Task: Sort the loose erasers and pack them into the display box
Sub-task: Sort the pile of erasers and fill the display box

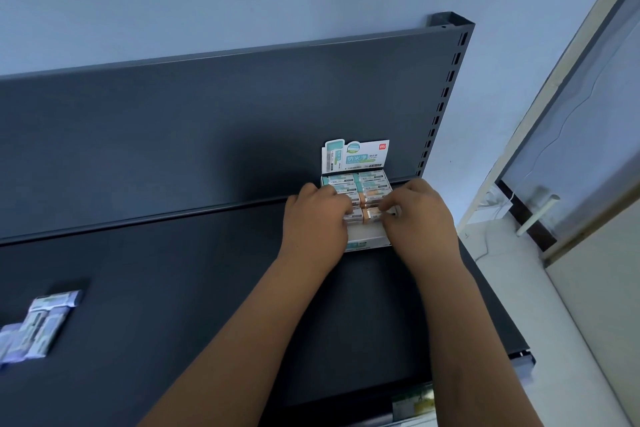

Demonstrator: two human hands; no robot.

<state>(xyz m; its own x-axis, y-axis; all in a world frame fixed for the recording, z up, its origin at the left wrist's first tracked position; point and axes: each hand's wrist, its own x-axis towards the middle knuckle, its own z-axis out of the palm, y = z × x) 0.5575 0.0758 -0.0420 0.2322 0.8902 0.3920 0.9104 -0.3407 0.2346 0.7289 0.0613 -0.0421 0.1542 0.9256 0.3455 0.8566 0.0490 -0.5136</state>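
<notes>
Both forearms reach up the middle of my view, out over the dark shelf (pixel 173 288) toward its back right corner, wrists bent down, the two hands meeting over the display box (pixel 367 236). That box stands against the shelf's back panel with its printed header card upright; rows of wrapped erasers already fill its rear part.

My left hand (pixel 315 218) lies knuckles-up on the left rows, fingers curled down; whether it grips one or only steadies them I cannot tell. My right hand (pixel 420 215) has its fingertips pinched narrow on an eraser with an orange band (pixel 372 213) at the box's front row, seating it beside its neighbours.

Far left, well apart from the box, the loose erasers (pixel 38 326) lie in a small heap on the shelf.

I judge these pieces light, firm and slightly rubbery, in slick wrappers; best taken across the short sides. The cardboard box looks thin, so I would press gently.
</notes>
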